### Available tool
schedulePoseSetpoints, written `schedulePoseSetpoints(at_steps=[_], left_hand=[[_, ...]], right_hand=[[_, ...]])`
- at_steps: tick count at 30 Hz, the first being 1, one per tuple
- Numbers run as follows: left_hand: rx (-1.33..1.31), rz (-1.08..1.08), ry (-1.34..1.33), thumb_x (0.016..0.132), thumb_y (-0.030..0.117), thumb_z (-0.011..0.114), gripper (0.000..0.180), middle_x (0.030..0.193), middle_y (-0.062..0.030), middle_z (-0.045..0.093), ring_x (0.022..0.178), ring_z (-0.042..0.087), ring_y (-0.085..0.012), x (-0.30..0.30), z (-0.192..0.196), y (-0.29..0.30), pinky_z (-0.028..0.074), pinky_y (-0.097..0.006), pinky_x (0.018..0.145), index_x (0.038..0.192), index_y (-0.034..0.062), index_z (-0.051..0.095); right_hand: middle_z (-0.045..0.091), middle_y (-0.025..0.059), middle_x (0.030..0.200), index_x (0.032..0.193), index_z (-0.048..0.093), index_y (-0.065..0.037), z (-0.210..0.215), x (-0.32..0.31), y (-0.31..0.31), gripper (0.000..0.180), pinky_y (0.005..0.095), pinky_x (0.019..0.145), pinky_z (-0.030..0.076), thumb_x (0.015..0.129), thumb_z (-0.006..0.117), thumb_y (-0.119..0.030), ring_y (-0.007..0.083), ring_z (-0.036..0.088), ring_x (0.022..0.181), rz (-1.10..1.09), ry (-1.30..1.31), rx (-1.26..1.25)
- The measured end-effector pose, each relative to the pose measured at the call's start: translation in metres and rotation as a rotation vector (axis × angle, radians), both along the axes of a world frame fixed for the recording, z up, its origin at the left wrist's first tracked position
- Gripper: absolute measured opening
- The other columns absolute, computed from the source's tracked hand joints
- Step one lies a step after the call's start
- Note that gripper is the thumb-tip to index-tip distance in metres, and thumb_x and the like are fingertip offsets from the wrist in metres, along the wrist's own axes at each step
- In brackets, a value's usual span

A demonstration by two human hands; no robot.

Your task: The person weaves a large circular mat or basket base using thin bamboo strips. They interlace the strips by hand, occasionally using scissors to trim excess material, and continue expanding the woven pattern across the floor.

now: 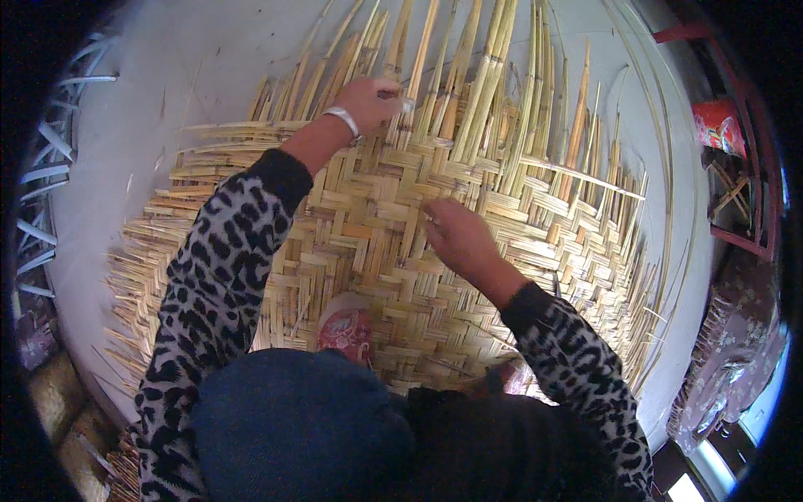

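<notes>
A large woven mat (360, 217) of split reed strips lies on the floor beneath both arms, its loose strip ends fanning out along the far and side edges. At the mat's far edge, my left hand (368, 105) has its fingers curled around upright reed strips (407, 117). A pale band circles that wrist, and something whitish shows at the fingertips. Closer in and to the right, my right hand (460, 238) is closed just above the woven surface. Its fingers are pressed together over the weave; what lies between them is too small to make out.
My red patterned shoe (345, 330) rests on the mat. Pale metal bars (46, 188) stand along the left side. At the right are a dark red frame (744, 142), a red container (719, 127) and a brown patterned cloth (723, 351). Long loose strips lie near the right edge.
</notes>
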State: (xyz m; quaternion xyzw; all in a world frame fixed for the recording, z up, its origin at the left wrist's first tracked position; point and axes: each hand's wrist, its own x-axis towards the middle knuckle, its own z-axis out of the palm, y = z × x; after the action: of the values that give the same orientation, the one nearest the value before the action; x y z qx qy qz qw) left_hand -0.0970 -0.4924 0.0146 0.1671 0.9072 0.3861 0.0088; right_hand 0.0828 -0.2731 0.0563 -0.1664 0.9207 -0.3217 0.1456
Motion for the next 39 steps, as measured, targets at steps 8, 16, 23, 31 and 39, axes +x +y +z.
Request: schedulePoseSetpoints(at_steps=[8,16,23,31,39], left_hand=[[0.062,0.138,-0.277,0.079,0.024,0.071,0.03,0.089,-0.0127,0.07,0.081,0.067,-0.0216,0.041,-0.004,-0.04,0.052,-0.035,0.076,0.099,0.002,0.069],[-0.219,-0.026,-0.17,0.081,0.027,0.065,0.033,0.092,-0.0155,0.068,0.081,0.066,-0.0234,-0.01,-0.01,-0.028,0.052,-0.036,0.073,0.102,0.0006,0.066],[-0.148,-0.067,-0.349,0.073,0.038,0.069,0.033,0.075,-0.0155,0.067,0.076,0.065,-0.0336,-0.037,-0.037,-0.031,0.051,-0.041,0.069,0.081,0.0066,0.068],[-0.303,-0.042,-0.362,0.076,0.022,0.073,0.025,0.076,-0.0096,0.067,0.07,0.066,-0.0186,-0.035,-0.028,-0.027,0.053,-0.034,0.064,0.092,0.0032,0.066],[-0.237,0.068,-0.264,0.077,0.02,0.071,0.024,0.08,-0.0108,0.068,0.073,0.066,-0.0215,-0.028,-0.019,-0.026,0.053,-0.035,0.071,0.093,0.0024,0.066]], right_hand=[[0.058,0.0216,0.125,0.135,0.043,0.003,-0.021,-0.038,-0.068,0.048,0.0358,0.099,0.044,0.089,0.052,-0.01,0.0294,0.058,0.117,-0.18,-0.302,-0.503],[0.054,0.0231,0.132,0.137,0.039,0.003,-0.042,-0.049,-0.064,0.051,0.0384,0.103,0.042,0.089,0.05,-0.01,0.0331,0.055,0.121,-0.124,-0.294,-0.497],[0.049,0.0144,0.139,0.142,0.034,0.003,-0.035,-0.054,-0.052,0.053,0.0326,0.109,0.035,0.091,0.048,-0.001,0.0223,0.047,0.129,-0.13,-0.543,-0.675],[0.047,0.0189,0.14,0.141,0.036,0.002,-0.032,-0.056,-0.066,0.053,0.0354,0.109,0.036,0.089,0.048,-0.002,0.0272,0.047,0.13,-0.116,-0.435,-0.557],[0.058,0.0197,0.124,0.123,0.055,-0.005,0.005,0.015,0.045,0.037,0.0412,0.102,0.042,0.087,0.059,-0.009,0.0367,0.054,0.116,0.044,0.073,-0.107]])
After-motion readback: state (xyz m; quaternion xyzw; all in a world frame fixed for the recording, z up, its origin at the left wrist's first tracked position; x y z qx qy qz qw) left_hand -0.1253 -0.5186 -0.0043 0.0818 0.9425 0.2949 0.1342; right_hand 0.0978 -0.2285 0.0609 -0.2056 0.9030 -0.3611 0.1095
